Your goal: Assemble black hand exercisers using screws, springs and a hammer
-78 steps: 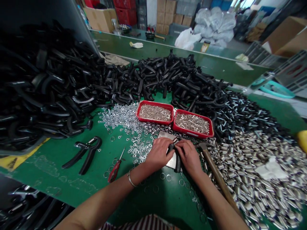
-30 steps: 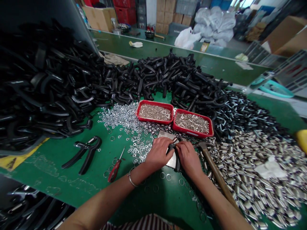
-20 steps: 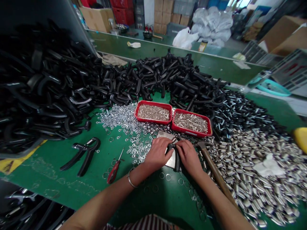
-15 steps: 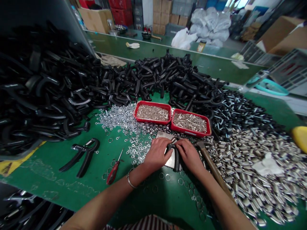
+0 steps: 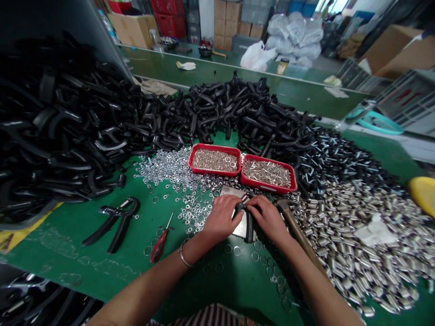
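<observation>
Over a flat metal plate [image 5: 240,229], my left hand [image 5: 222,218] is closed around the upper end of a curved black handle [image 5: 249,226]. My right hand [image 5: 267,216] pinches at the same end from the other side, fingertips close to the left thumb. A small shiny metal cylinder [image 5: 244,197] shows just above the fingers. What exactly lies between the fingertips is hidden. To the left, an assembled black hand grip exerciser [image 5: 117,222] lies on the green table, with a red-handled screwdriver [image 5: 159,244] nearer to me.
Two red trays [image 5: 215,172] [image 5: 268,186] of small metal parts stand beyond my hands. A hammer [image 5: 301,233] lies right of my right hand. Piles of black handles [image 5: 217,106], metal cylinders [image 5: 367,253], screws [image 5: 353,158] and small rings [image 5: 170,167] surround the work spot.
Both hands stay at the black handle with almost the same grip. The whole view has shifted slightly; nothing else visibly moved.
</observation>
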Motion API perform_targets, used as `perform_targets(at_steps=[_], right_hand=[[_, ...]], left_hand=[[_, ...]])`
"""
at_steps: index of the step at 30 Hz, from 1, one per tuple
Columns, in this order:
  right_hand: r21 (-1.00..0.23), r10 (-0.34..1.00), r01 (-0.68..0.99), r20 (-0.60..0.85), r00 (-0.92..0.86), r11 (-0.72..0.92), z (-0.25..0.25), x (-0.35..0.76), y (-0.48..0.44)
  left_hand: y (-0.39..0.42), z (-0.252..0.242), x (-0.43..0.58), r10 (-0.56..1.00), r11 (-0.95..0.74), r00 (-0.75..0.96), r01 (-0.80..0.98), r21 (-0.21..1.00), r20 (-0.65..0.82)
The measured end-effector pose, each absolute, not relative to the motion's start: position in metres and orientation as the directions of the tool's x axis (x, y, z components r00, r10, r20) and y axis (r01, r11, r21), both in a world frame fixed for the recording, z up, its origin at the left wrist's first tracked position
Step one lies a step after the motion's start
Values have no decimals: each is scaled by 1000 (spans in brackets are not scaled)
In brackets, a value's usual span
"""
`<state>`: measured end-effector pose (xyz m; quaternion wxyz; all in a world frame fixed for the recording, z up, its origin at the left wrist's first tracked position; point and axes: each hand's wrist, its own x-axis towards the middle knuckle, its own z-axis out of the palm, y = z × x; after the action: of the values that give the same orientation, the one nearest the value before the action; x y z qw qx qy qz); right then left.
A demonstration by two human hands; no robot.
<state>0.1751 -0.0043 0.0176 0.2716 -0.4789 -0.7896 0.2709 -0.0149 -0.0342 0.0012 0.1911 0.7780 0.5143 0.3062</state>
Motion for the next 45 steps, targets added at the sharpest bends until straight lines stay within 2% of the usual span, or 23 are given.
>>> perform_targets(at_steps=[7,10,16,18,22,24,26,30,33,36,39,42,45], right_hand=[[-602,919,700,173,-355,384,13,170,-4],[-623,922,683,195,-336,381,12,170,-7],[-720,884,574,118,-453,390,22,176,-3],[-760,915,556,125,-383,337,20,179,-4],[-857,988,496,92,-122,141,13,186,-15],[-878,995,470,63,-78,92,11,189,-26],[-870,995,484,71,-66,94,11,192,-40],[-785,984,602,179,-9,148,13,199,-72],[-771,985,621,174,-4,139,13,202,-97],[-812,993,573,111,-42,115,13,198,-121],[-860,991,499,57,-118,109,13,187,-144],[-902,964,415,3,-267,118,10,170,-161],[-919,839,336,-10,-544,207,7,152,-171]], left_hand=[[-34,3,-15,919,-393,280,690,607,276],[-35,4,-16,918,-397,282,686,609,280],[-34,2,-16,919,-393,276,689,609,281],[-34,1,-16,918,-396,274,688,608,287],[-35,1,-16,918,-396,277,688,608,285],[-34,2,-16,920,-391,280,692,607,273],[-34,3,-15,927,-374,275,706,602,253],[-31,5,-8,946,-324,244,758,566,215],[-31,9,-5,952,-304,229,789,534,203],[-40,15,-7,932,-352,250,797,491,262],[-63,24,-16,876,-482,392,753,448,282],[-89,28,-26,807,-576,572,709,407,145],[-102,26,-30,753,-630,657,709,317,29]])
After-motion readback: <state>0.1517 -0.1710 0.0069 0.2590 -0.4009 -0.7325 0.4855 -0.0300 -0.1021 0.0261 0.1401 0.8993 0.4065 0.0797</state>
